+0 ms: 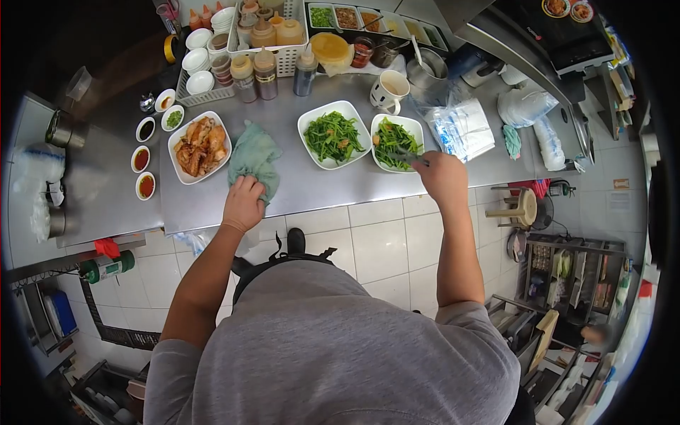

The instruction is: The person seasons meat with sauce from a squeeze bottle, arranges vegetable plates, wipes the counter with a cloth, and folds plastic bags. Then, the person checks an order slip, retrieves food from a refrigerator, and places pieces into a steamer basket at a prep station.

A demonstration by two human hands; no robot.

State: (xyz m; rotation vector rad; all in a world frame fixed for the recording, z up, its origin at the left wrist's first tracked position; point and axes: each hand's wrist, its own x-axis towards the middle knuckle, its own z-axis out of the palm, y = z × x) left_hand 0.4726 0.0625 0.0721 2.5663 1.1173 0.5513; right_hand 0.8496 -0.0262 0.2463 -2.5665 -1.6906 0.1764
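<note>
My left hand (245,203) rests at the counter's front edge with its fingers closed on a crumpled green cloth (256,156). My right hand (444,182) grips dark tongs (409,155), whose tips reach into the leafy greens (394,142) in the smaller white bowl (419,132). Just left of that stands a larger white bowl (307,118) heaped with similar greens (333,136). A white dish (221,163) of browned chopped chicken (200,147) lies to the left of the cloth.
Small sauce dishes (141,158) line the counter's left side. Squeeze bottles (265,73), a white basket (287,62) and topping trays (347,19) stand along the back. A mug (389,90), a metal pot (427,69) and plastic bags (464,131) are at the right.
</note>
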